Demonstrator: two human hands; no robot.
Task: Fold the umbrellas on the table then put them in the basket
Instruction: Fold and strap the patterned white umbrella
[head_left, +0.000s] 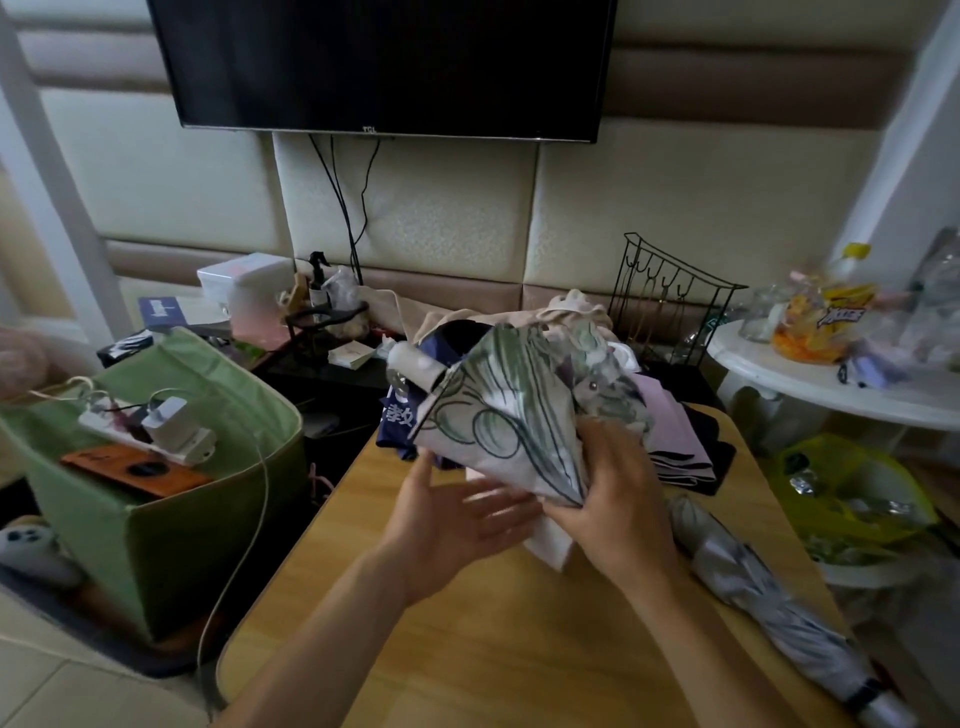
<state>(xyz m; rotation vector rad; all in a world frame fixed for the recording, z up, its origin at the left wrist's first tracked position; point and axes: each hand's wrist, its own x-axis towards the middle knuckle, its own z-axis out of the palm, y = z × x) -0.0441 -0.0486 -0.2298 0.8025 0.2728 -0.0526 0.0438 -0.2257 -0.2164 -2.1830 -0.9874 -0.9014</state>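
- Lying along the near right edge of the wooden table (519, 649), a grey umbrella (779, 613) rests rolled up, its tip nearest.
- Above the table's middle, the right hand (618, 493) grips the gathered canopy of a floral umbrella (514, 415), fingers curled round the fabric.
- Just left, the left hand (457, 514) sits palm-up under it, fingers straight and spread.
- Beyond, purple and navy umbrellas (675, 441) lie heaped at the far edge.
- Left of the table stands the green basket (208, 519), holding a power strip (150, 426).
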